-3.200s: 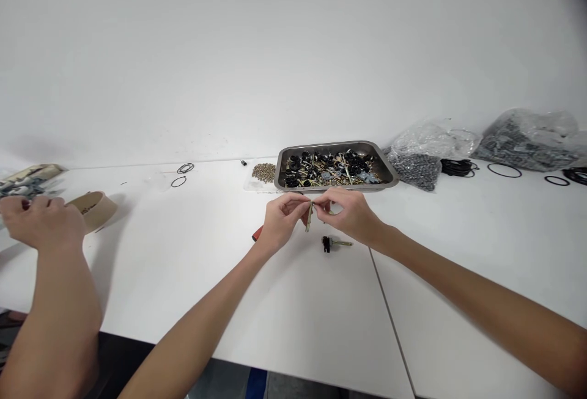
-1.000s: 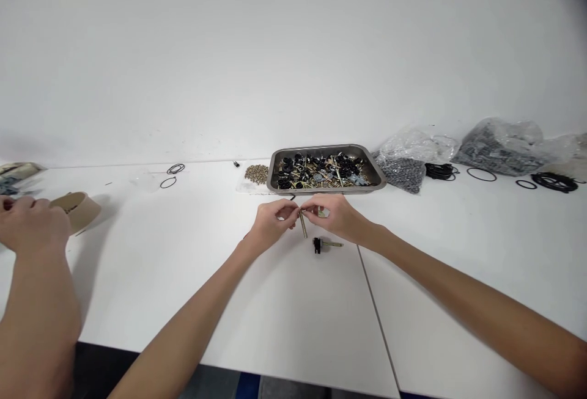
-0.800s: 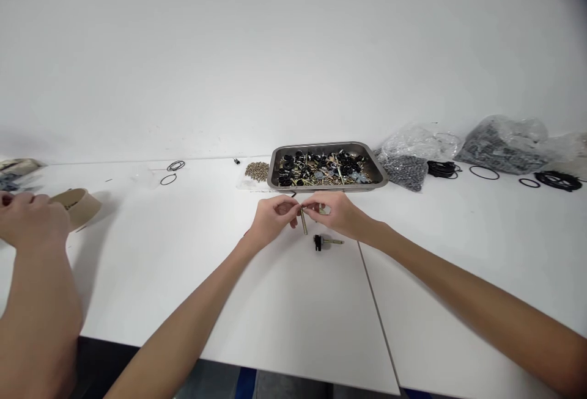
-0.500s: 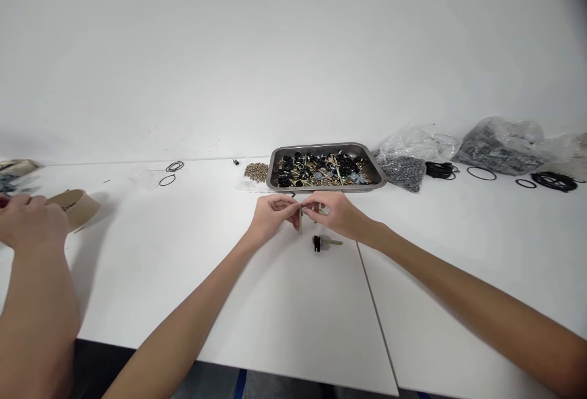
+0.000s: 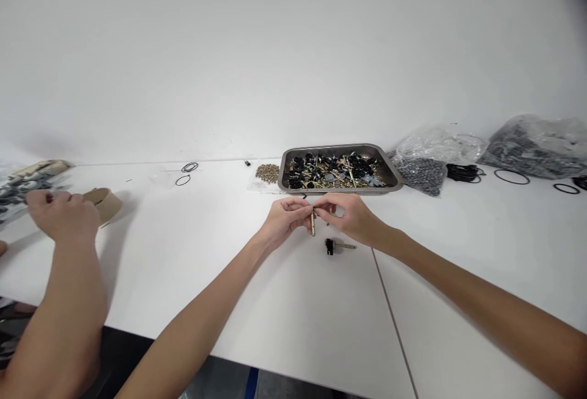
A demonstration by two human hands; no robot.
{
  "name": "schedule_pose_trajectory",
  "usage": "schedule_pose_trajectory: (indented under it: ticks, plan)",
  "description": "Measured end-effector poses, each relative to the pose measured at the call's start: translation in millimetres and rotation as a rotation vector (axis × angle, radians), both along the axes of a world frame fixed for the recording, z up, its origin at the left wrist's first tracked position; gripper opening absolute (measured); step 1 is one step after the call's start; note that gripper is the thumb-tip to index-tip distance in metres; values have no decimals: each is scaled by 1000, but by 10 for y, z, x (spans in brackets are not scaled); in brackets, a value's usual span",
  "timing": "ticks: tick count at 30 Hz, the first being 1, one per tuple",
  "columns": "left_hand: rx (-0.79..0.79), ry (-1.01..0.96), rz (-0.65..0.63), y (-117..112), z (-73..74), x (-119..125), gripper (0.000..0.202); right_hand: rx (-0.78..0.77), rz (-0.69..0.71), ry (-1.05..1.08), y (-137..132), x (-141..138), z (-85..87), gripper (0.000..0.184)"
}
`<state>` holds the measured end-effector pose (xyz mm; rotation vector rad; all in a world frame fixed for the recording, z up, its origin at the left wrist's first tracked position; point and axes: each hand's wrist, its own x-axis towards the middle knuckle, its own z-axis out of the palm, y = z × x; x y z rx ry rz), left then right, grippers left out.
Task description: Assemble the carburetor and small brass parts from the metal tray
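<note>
My left hand (image 5: 285, 223) pinches a thin brass-coloured metal rod (image 5: 313, 225), which points down over the table. At the rod's upper end, the fingertips of my right hand (image 5: 349, 215) are pinched together against it. Whatever small part they grip there is too small to make out. Just below my hands, a black fitting with a brass-coloured rod (image 5: 331, 246) lies on the white tabletop.
Behind my hands stands a metal tray (image 5: 398, 180) of mixed small parts. Brass pieces (image 5: 267, 173) lie left of it, plastic bags of dark parts (image 5: 424, 173) and black rings (image 5: 511, 177) to the right. Another person's hand (image 5: 68, 219) is by a tape roll (image 5: 109, 206) at left.
The view has swung slightly left, so everything sits further right in it. Both my hands keep their pinch at the rod. The other person's hand has shifted a little.
</note>
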<state>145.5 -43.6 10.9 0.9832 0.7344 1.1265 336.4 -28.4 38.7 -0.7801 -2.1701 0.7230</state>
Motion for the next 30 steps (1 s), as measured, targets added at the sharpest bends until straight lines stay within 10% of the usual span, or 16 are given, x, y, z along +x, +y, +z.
schedule_pose_trajectory:
  ticks: [30]
  plan:
    - [-70,-19,6,-55,-31,58,27,126,-167,-60,-76,-78,-106,6]
